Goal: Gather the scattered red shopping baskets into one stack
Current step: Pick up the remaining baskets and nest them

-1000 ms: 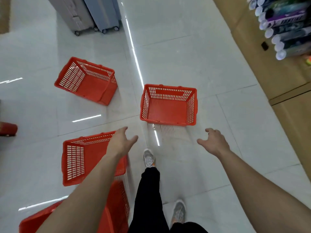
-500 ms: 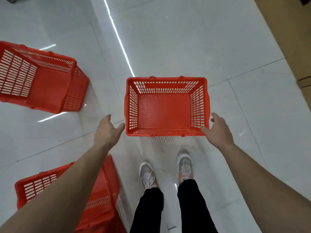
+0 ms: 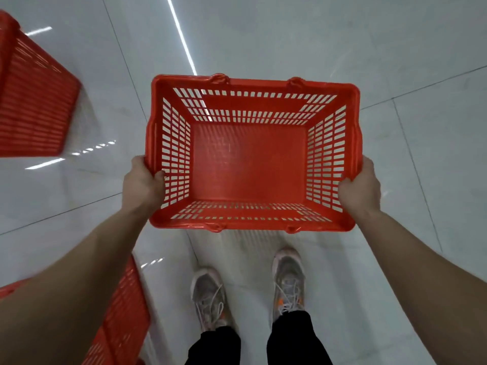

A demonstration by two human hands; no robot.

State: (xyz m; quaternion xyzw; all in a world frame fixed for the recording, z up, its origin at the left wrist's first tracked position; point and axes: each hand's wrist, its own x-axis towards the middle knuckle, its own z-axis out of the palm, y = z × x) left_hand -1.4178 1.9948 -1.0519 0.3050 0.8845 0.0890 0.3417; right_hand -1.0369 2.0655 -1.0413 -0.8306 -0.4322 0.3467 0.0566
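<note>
An empty red shopping basket (image 3: 250, 164) fills the middle of the view, its opening facing up at me. My left hand (image 3: 142, 184) grips its left rim and my right hand (image 3: 359, 188) grips its right rim. A second red basket (image 3: 34, 101) lies tipped on its side on the floor at the far left. Below my left forearm a third red basket (image 3: 123, 312) shows, partly hidden by the arm.
The floor is glossy white tile (image 3: 290, 35) with bright light streaks. My two feet in grey sneakers (image 3: 288, 280) stand just behind the held basket.
I stepped up to the middle basket. Both hands went from open beside it to closed on its side rims, and it now looks nearer the camera.
</note>
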